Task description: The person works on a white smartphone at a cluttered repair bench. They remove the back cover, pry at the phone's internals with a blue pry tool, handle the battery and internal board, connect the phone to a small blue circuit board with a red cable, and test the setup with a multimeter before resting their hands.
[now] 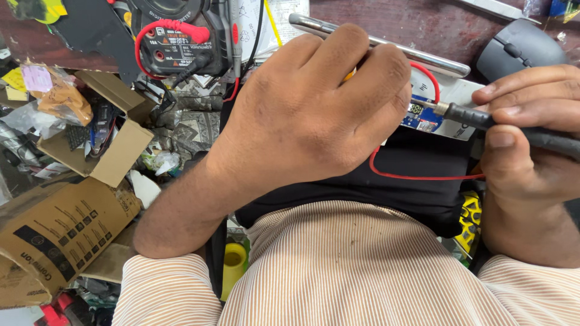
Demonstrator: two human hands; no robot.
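Cluttered dark reddish tabletop (423, 24) here, stuff piled right up to the edges. Person's left hand (314, 115) sits knuckles-up in the middle of it, fingers curled down over something I can't make out from this angle (there's a sliver of yellow peeking out by the fingers), so I can't tell whether it's pinching anything. The right hand (531, 139) is wrapped around a black soldering iron (483, 118), thumb and fingers clamped on the handle, with the metal tip resting on a small blue circuit board (421, 116) that has a little digit display on it. That board is just past the left hand's fingertips, lying on a white sheet.

A thin red wire (417, 175) loops from the board area across a black cloth (386, 175) on the person's lap side. Beyond the hands, a long silver metal bar (393, 48) lies across the tabletop, and a grey computer mouse (519, 45) sits near the right hand's fingers. Further left there's a black multimeter (181, 36) with red leads, then an open cardboard box (103, 133) stuffed with bits, and a bigger brown carton (54, 235) lower down. Striped shirt sleeves fill the bottom.
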